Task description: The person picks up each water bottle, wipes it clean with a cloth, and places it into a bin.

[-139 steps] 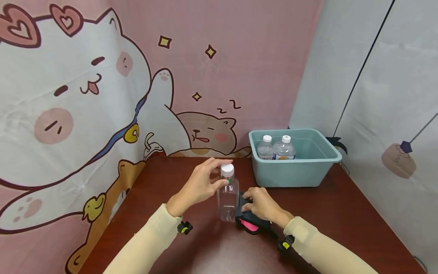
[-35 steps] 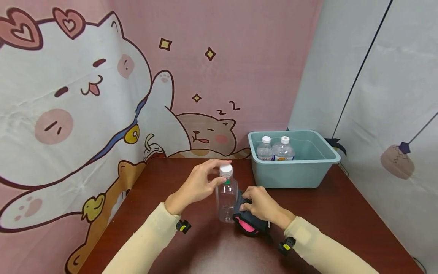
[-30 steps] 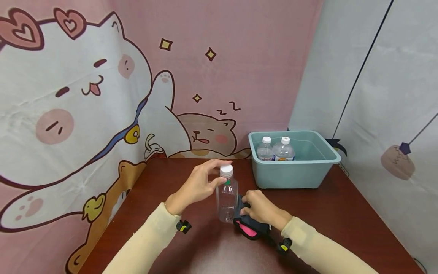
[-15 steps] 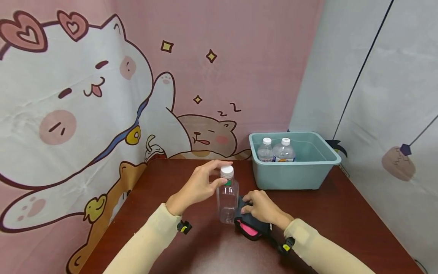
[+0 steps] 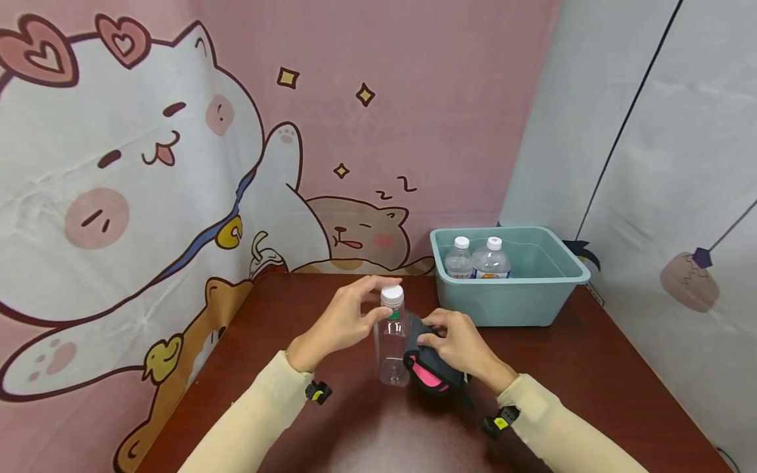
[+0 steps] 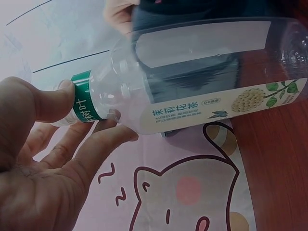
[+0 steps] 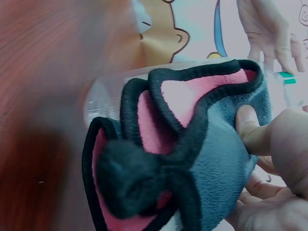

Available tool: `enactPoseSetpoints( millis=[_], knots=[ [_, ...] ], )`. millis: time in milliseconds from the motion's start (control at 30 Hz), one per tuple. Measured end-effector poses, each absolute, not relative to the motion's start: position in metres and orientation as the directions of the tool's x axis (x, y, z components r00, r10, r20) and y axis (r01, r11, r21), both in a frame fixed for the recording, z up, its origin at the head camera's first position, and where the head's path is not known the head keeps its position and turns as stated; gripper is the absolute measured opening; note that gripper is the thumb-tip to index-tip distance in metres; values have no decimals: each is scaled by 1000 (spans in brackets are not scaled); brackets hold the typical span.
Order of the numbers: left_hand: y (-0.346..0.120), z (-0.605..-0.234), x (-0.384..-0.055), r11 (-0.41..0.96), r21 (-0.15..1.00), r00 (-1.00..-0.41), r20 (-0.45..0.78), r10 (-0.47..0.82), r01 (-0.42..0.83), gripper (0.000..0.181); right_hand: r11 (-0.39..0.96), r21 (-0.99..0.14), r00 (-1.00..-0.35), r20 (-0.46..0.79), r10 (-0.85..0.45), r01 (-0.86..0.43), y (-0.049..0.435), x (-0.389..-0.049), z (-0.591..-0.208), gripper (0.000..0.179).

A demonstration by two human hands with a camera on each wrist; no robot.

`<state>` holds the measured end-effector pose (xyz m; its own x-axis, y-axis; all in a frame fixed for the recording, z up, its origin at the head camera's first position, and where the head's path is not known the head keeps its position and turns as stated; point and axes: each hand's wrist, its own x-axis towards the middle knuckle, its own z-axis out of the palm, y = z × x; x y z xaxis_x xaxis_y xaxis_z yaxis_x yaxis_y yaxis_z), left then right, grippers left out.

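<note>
A clear plastic bottle (image 5: 391, 358) with a white cap stands upright on the dark red-brown table. My left hand (image 5: 342, 320) grips it at the cap and neck, thumb on the near side. The left wrist view shows the bottle's green neck band (image 6: 85, 96) and a flower label (image 6: 226, 103). My right hand (image 5: 460, 341) pinches a folded dark grey cloth (image 5: 434, 368) with pink lining and black edging, held against the bottle's right side. In the right wrist view the cloth (image 7: 224, 144) bulges in open folds, with the thumb (image 7: 250, 127) pressing its grey face.
A light blue-green plastic tub (image 5: 503, 302) stands at the back right of the table (image 5: 562, 381), with two capped bottles inside, a smaller one (image 5: 458, 263) and a wider one (image 5: 491, 263). A cartoon-printed pink and white backdrop (image 5: 437, 98) rises behind the table.
My right hand and the cloth dip slightly, then rise along the bottle's side in the last half second. The left hand and the bottle stay in place.
</note>
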<state>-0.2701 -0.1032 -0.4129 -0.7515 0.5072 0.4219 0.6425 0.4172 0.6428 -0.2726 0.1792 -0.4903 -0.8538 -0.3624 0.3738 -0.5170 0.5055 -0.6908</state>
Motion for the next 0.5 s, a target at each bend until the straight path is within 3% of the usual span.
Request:
enactPoseSetpoints(
  millis=[500],
  knots=[
    [-104, -412, -268, 407, 618, -728, 458, 510, 673, 59, 455, -642, -783, 556, -278, -618, 157, -269, -447, 19]
  ],
)
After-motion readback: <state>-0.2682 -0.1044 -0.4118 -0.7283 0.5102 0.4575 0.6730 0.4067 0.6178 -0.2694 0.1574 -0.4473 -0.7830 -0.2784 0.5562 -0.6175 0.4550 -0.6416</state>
